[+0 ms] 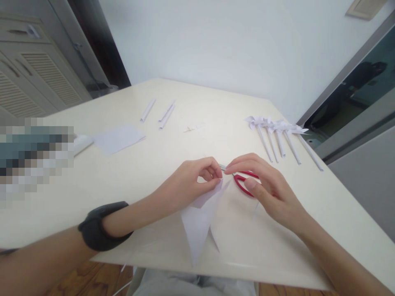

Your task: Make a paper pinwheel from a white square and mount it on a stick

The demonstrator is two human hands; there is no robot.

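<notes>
My left hand (193, 181) pinches a corner of a folded white paper piece (199, 224) with pointed flaps that hangs over the near edge of the cream table (123, 181). My right hand (263, 185) rests just right of it, fingertips meeting the left fingers at the paper's tip. Red-handled scissors (243, 183) lie on the table under the right hand; their blades point toward the left fingers. I cannot tell whether the right hand grips the scissors or the paper.
Several finished white paper pinwheels on sticks (277, 135) lie at the right. Rolled paper sticks (165, 113) and a flat white sheet (119, 139) lie farther back left. A blurred-out area sits at the left edge. A wall stands behind the table.
</notes>
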